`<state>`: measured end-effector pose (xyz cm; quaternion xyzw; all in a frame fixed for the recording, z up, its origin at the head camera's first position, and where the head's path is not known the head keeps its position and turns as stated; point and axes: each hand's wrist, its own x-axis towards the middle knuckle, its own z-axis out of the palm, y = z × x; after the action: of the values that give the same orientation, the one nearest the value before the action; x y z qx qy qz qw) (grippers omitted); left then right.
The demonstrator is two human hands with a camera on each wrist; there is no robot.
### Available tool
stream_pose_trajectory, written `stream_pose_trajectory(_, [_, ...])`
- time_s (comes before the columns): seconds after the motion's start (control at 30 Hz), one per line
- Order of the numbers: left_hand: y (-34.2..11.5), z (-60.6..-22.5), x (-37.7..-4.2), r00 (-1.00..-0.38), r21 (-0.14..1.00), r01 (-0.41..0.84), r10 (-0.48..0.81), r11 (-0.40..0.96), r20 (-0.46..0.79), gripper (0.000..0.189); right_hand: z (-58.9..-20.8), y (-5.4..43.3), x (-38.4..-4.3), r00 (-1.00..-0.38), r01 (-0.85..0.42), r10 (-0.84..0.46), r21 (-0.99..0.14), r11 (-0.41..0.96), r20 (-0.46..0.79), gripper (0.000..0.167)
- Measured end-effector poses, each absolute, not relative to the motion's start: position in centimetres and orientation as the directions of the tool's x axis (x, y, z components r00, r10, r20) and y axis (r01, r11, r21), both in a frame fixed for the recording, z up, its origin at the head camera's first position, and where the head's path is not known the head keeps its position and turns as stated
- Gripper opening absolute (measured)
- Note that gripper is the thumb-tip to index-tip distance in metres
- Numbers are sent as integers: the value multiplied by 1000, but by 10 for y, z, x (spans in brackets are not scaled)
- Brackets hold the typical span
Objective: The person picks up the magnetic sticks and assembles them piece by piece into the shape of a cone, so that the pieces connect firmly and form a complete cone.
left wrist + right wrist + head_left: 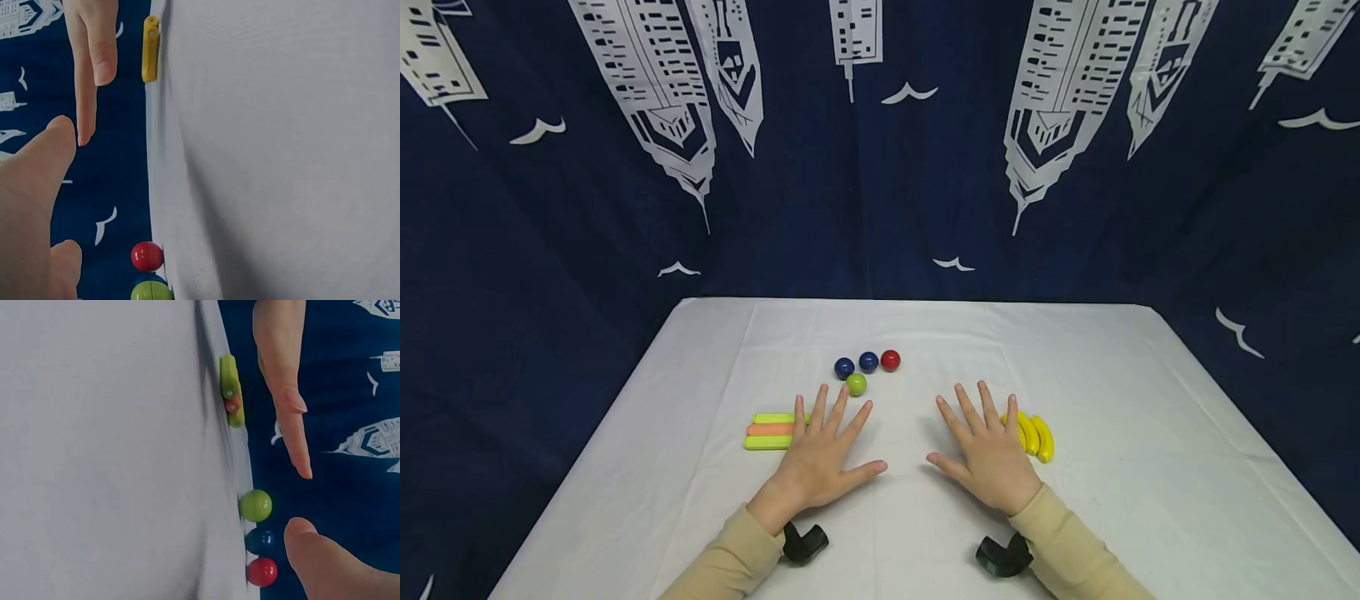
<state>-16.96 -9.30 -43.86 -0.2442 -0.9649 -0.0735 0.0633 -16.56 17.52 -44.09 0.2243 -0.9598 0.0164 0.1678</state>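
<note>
My left hand (820, 458) is held above the table with its fingers spread, holding nothing. It partly covers two green sticks and an orange stick (767, 430) lying side by side. Fingers likewise spread and holding nothing, my right hand (992, 462) hovers over the right side, partly hiding several yellow banana-shaped pieces (1043, 439). Beyond the left fingertips sit a green ball (856, 384), two blue balls (868, 362) and a red ball (891, 360). Both wrist views show the hands raised off the cloth, apart from the balls (255, 505).
A white cloth (880, 329) covers the table. Behind it hangs a dark blue curtain (865, 208) with white buildings and birds. Black devices (805, 544) show at both wrists, below beige sleeves (1075, 542).
</note>
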Motion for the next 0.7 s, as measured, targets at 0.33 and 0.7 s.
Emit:
stream_pose_trajectory(0.33, [-94, -429, -186, -890, 326, 455, 415, 829, 187, 92, -425, 193, -170, -898, -345, -315, -46, 938, 306, 71])
stream_pose_trajectory(0.7, [-78, -434, -210, -941, 750, 329, 138, 573, 308, 71, -433, 226, -176, -923, -278, -148, -351, 894, 354, 60])
